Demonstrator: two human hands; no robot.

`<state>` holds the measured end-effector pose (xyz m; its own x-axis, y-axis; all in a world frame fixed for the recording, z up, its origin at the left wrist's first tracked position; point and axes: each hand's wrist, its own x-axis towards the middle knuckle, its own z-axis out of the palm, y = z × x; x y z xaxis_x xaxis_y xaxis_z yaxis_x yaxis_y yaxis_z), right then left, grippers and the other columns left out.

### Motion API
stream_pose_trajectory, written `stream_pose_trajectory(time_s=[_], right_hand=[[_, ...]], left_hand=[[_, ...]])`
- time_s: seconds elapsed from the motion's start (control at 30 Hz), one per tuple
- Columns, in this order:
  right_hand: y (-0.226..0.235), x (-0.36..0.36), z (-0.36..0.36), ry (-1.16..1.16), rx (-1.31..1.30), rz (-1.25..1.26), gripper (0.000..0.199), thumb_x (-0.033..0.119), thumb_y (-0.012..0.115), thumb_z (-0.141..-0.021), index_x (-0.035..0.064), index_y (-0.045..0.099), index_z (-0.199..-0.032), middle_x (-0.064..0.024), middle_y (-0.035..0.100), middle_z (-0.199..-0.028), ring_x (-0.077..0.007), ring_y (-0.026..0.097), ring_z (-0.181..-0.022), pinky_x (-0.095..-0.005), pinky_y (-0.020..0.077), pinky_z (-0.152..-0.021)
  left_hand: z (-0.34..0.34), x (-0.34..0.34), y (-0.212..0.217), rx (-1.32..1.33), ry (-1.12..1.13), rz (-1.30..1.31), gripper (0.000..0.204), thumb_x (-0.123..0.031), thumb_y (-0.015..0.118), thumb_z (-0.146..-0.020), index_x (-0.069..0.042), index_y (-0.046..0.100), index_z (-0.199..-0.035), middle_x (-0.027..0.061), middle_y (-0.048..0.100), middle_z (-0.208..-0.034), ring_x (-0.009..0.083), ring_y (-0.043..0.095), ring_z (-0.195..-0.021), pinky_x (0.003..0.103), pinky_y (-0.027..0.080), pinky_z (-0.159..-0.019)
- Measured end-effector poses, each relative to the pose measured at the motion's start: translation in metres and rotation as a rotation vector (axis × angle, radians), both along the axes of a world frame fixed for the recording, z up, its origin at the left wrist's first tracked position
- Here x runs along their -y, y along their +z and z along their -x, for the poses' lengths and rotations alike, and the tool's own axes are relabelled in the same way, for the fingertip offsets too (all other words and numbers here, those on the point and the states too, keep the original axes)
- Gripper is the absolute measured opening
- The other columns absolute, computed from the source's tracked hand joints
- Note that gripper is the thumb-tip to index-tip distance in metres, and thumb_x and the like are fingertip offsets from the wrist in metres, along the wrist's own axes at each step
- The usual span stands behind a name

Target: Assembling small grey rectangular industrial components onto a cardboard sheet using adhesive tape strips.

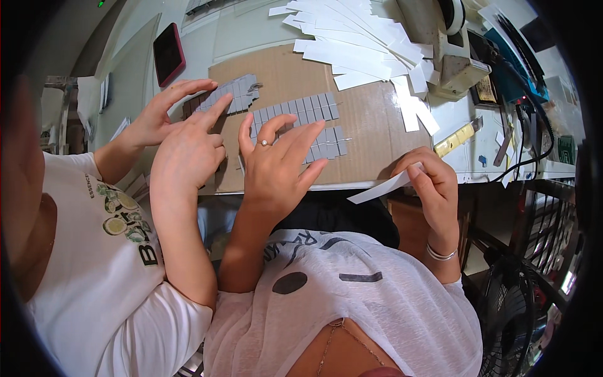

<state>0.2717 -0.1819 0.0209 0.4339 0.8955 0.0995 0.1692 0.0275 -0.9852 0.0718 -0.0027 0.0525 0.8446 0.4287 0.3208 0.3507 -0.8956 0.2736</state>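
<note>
My left hand, with a ring on one finger, has its fingers spread over rows of small grey rectangular pieces. Its fingertips seem to rest on them, and part of the rows is hidden beneath it. A lower row of the same grey pieces shows beside my thumb, thin ends sticking out at its right. At the front edge of the table, my right hand pinches a white paper strip between thumb and fingers. The strip points left and hangs over the edge.
A co-worker's hands touch another grey batch on the brown cardboard. Many white strips lie fanned out behind. A phone is at back left. A beige machine and yellow cutter are at right.
</note>
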Motion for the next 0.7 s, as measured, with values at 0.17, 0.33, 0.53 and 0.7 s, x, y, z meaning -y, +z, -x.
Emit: stream_pose_trajectory(time_s=[0.17,0.33,0.53,0.7], right_hand=[[0.003,-0.002,0.001,0.01,-0.002,-0.004,0.017,0.008,0.054,-0.095,-0.001,0.067,-0.088,-0.0066,0.061,-0.083,-0.016,0.056,-0.077,-0.028,0.0431,-0.069],[0.005,-0.001,0.004,-0.005,-0.073,0.003,0.016,0.007,0.055,-0.095,-0.0024,0.067,-0.088,-0.0076,0.061,-0.084,-0.0161,0.056,-0.078,-0.028,0.0426,-0.07],[0.006,0.0,0.005,-0.02,-0.093,0.036,0.017,0.007,0.054,-0.094,-0.0029,0.066,-0.088,-0.0078,0.062,-0.086,-0.0163,0.055,-0.079,-0.0276,0.0417,-0.071],[0.006,0.001,0.005,-0.027,-0.116,0.049,0.016,0.006,0.054,-0.094,-0.003,0.066,-0.088,-0.0085,0.063,-0.088,-0.0168,0.058,-0.082,-0.0274,0.0432,-0.073]], left_hand=[[0.001,0.0,0.001,0.008,-0.007,-0.015,0.057,-0.019,0.081,-0.073,-0.011,0.064,-0.126,0.0022,0.069,-0.111,0.0263,0.058,-0.112,0.063,0.02,-0.112],[0.003,0.0,-0.003,0.027,-0.014,-0.031,0.058,-0.019,0.081,-0.073,-0.012,0.063,-0.128,0.0009,0.068,-0.114,0.0241,0.057,-0.114,0.066,0.021,-0.111],[0.007,0.004,-0.002,0.031,-0.015,0.022,0.057,-0.02,0.081,-0.074,-0.009,0.064,-0.127,0.0041,0.068,-0.118,0.0261,0.058,-0.116,0.063,0.015,-0.115],[0.012,0.005,-0.007,0.065,0.005,0.008,0.054,-0.02,0.081,-0.075,-0.01,0.065,-0.125,0.004,0.067,-0.122,0.0265,0.058,-0.116,0.062,0.017,-0.114]])
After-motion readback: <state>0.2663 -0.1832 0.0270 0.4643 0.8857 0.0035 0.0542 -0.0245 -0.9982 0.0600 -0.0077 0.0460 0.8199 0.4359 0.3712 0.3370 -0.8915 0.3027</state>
